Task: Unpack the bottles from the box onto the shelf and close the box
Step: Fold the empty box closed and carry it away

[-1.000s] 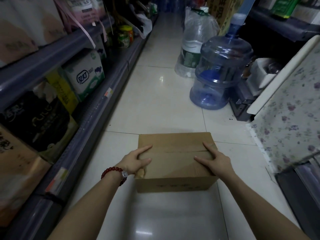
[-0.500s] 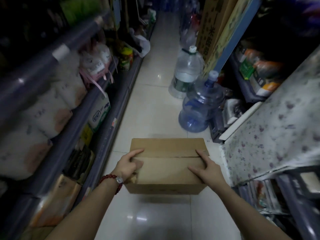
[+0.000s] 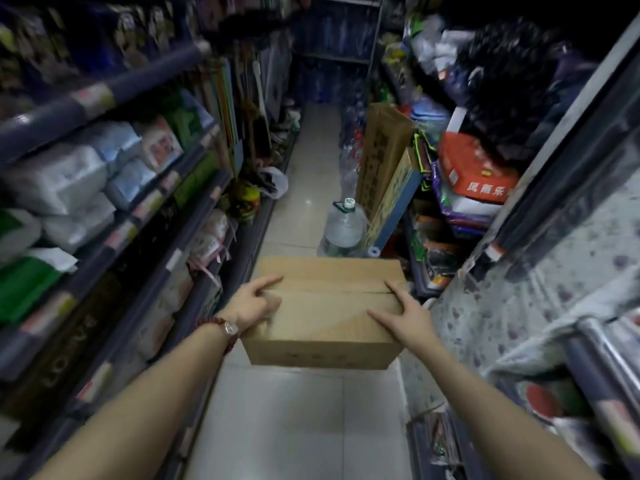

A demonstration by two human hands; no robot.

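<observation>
Both hands (image 3: 254,303) (image 3: 403,315), fingers gripping closed box (image 3: 329,317), apparently raised higher off floor (image 3: 298,410).

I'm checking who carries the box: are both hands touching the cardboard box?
Touching. The head view shows the left hand gripping the cardboard box at its left edge, and the right hand pressed on its right top flap.

Box (image 3: 325,313) between shelves (image 3: 104,237) left and right; water jug (image 3: 344,230) behind it
</observation>
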